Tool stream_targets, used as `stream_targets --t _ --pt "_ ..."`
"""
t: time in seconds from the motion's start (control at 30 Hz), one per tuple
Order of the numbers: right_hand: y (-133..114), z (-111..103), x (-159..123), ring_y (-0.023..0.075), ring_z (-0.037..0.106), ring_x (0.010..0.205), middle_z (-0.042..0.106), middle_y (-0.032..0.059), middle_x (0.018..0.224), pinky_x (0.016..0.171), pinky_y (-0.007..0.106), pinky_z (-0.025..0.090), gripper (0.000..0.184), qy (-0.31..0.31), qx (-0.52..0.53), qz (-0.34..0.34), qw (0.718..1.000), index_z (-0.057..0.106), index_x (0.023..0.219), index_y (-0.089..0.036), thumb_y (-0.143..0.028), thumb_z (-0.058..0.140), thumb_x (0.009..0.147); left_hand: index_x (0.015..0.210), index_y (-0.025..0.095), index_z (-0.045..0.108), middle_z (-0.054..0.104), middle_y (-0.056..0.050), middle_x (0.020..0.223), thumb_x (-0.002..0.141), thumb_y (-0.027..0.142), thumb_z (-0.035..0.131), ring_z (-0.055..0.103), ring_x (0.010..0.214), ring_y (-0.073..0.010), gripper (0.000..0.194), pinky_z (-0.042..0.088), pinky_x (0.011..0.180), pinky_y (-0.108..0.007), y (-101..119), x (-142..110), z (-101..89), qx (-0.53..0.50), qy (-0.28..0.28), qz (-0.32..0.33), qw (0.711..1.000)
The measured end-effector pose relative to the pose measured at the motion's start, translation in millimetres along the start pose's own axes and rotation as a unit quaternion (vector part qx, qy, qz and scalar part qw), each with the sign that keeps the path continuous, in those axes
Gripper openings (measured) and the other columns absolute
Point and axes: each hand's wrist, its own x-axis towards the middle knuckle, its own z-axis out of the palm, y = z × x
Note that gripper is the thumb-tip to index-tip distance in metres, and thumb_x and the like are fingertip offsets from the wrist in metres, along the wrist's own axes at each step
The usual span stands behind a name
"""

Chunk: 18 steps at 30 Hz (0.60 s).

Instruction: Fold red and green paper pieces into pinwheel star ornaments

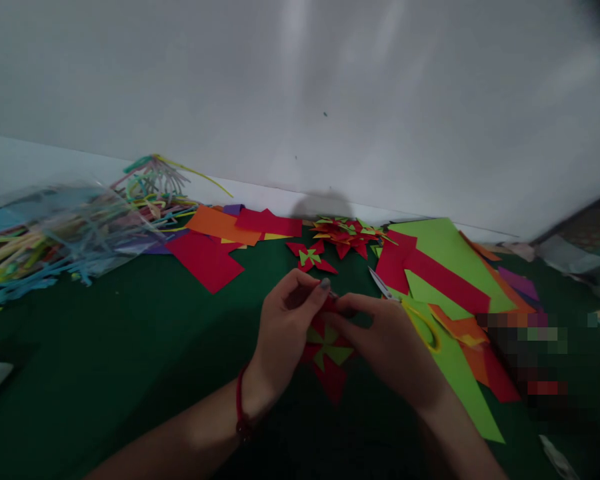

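Note:
Both my hands meet over a red and green paper pinwheel above the dark green table. My left hand pinches the pinwheel's upper edge with curled fingers; a red cord circles that wrist. My right hand grips the same pinwheel from the right, fingers closed. Yellow-handled scissors lie just behind my right hand, on a green sheet. One finished pinwheel lies flat farther back, and a pile of finished ones sits near the wall.
Red, orange and purple paper sheets lie at the back left. Green and red sheets spread on the right. A clear plastic bag with coloured strips fills the far left. A white wall rises behind the table.

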Motion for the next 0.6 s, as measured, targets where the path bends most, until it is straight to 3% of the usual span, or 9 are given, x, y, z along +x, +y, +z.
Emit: stream_targets --t 0.1,0.3,0.6 --pt "2.2 -3.0 1.5 0.0114 0.058 0.062 0.066 -0.0036 0.07 0.057 0.019 0.04 0.012 -0.012 -0.005 0.004 1.0 0.064 0.072 -0.02 -0.022 0.054 0.077 0.075 0.017 0.052 0.058 0.001 0.071 0.081 0.034 0.049 0.056 0.067 -0.011 0.018 0.045 0.061 -0.021 1.5 3.9 -1.5 0.039 -0.034 0.002 0.999" --pt "8.4 -11.9 5.0 0.0106 0.058 0.061 0.067 -0.0048 0.07 0.053 0.018 0.041 0.013 -0.077 0.022 0.023 0.997 0.067 0.076 -0.022 -0.029 0.055 0.076 0.082 0.019 0.062 0.064 0.001 0.079 0.074 0.026 0.058 0.058 0.073 -0.0114 0.011 0.044 0.065 -0.019 9.2 16.0 -17.2 0.142 -0.143 0.056 0.978" --pt "14.4 -12.7 5.9 0.01 0.054 0.057 0.065 -0.0044 0.065 0.052 0.018 0.039 0.013 -0.097 -0.02 0.017 0.995 0.067 0.074 -0.022 -0.029 0.055 0.076 0.076 0.02 0.064 0.066 0.002 0.074 0.073 0.027 0.059 0.059 0.07 -0.0131 0.01 0.045 0.062 -0.02 14.6 17.7 -27.8 0.225 -0.148 0.073 0.96"
